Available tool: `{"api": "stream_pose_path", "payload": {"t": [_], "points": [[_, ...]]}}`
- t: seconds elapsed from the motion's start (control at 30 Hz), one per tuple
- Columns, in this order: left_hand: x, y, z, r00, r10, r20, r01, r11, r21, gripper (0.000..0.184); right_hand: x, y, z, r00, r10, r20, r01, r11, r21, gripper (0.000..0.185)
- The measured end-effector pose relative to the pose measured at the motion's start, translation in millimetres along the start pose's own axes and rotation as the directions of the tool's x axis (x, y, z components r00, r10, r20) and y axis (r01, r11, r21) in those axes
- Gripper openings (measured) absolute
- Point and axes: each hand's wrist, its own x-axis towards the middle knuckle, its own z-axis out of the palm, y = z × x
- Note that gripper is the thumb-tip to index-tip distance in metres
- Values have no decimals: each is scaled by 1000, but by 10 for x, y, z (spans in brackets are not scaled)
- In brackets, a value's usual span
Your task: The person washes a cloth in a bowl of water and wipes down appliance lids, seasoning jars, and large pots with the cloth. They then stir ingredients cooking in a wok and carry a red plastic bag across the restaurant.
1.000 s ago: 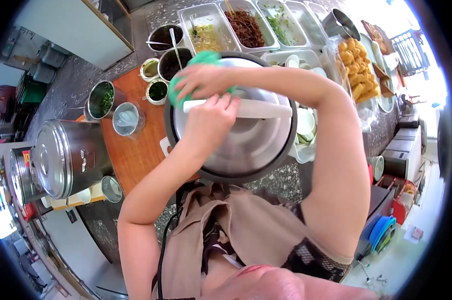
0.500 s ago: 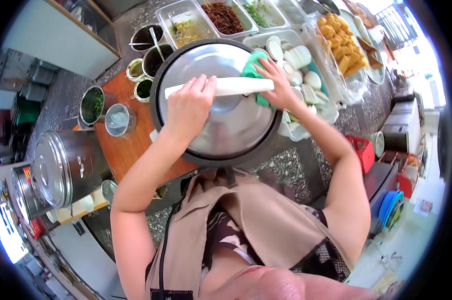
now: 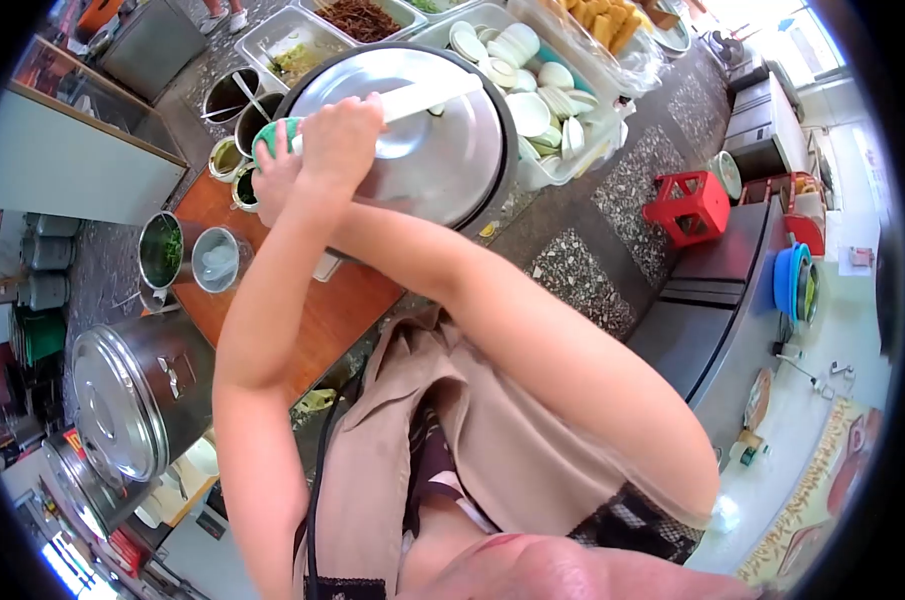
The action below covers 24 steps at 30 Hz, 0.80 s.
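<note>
My left hand (image 3: pixel 339 145) is closed around the white handle (image 3: pixel 427 98) of a large round metal lid (image 3: pixel 442 165) with a dark rim. Crossing beneath that forearm, my right arm reaches to the lid's left side. There my right hand (image 3: pixel 276 185) presses a green cloth (image 3: pixel 280 134) against the lid's edge, and the left hand hides part of it. Small white-and-green dishes (image 3: pixel 532 112) fill a clear plastic bin right of the lid. Cups of dark sauce (image 3: pixel 234 92) stand close by on the left.
Food trays (image 3: pixel 297 45) line the far side. On the left are a pot of chopped greens (image 3: pixel 162 250), a plastic cup (image 3: pixel 220 258) and a large lidded steel pot (image 3: pixel 122 400). A red stool (image 3: pixel 687 208) stands at right on the floor. Another person's feet (image 3: pixel 222 20) show at the top.
My right hand has swept the cloth from the lid's right side to its left, passing under my left arm. The handle's tilt has changed, and the view has shifted.
</note>
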Motion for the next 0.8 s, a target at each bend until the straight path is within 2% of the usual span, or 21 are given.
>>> {"api": "stream_pose_path", "payload": {"t": [0.03,0.07,0.13,0.17,0.2,0.23,0.3,0.33,0.37,0.4,0.47,0.53,0.57,0.6,0.67,0.7,0.73,0.8], "points": [[-17,-11,-37,999,38,-27,-38,999,10,10,-76,-35,-223,994,109,-6,-103,955,277,41],[-39,-4,-56,996,79,-48,-78,997,20,9,-151,-68,-460,976,217,-11,-177,826,536,37],[-43,22,-83,996,85,-33,-83,995,56,12,-924,53,-1033,997,39,-60,10,753,658,35],[-72,34,-76,995,82,-54,-78,994,71,15,-1294,166,-1226,983,-180,34,165,950,264,37],[-95,38,-56,994,76,-74,-70,994,86,18,-1599,391,-1426,992,-120,-22,121,934,337,46],[-105,15,-17,992,77,-97,-70,995,70,25,-1788,624,-1603,999,-49,-1,48,956,289,48],[-124,43,-66,996,60,-68,-57,997,45,26,-2065,1282,-1676,968,247,-37,-219,911,350,49],[-107,41,-97,997,53,-54,-51,998,30,27,-2093,1600,-1695,924,356,-138,-322,922,216,41],[-108,35,-78,998,38,-56,-36,999,37,27,-2152,1988,-1601,853,520,29,-480,763,433,37],[-123,31,-28,993,60,-99,-55,997,50,28,-2165,2328,-1441,749,620,233,-618,525,585,35],[-102,6,9,984,100,-149,-88,993,81,29,-1811,2868,-1142,779,532,332,-599,473,646,39],[-108,27,-36,987,54,-154,-48,998,38,29,-1291,3181,-981,675,578,459,-731,437,525,45],[-119,31,-22,984,35,-176,-30,999,26,29,-1109,3267,-877,687,601,409,-719,481,501,49],[-119,24,-3,980,19,-198,-16,1000,17,29,-1007,3297,-778,729,621,288,-678,601,423,47],[-122,39,-37,982,-43,-186,39,999,-25,30,-807,3318,-884,808,532,252,-579,797,173,43],[-121,38,-21,978,-61,-201,56,998,-28,31,-743,3358,-931,840,506,193,-537,825,174,38],[-127,39,1,973,-85,-217,79,996,-35,32,-691,3366,-1013,839,539,79,-542,811,219,37],[-117,42,5,967,-113,-229,106,994,-40,33,-485,3353,-1261,694,688,213,-708,597,378,33]]}}
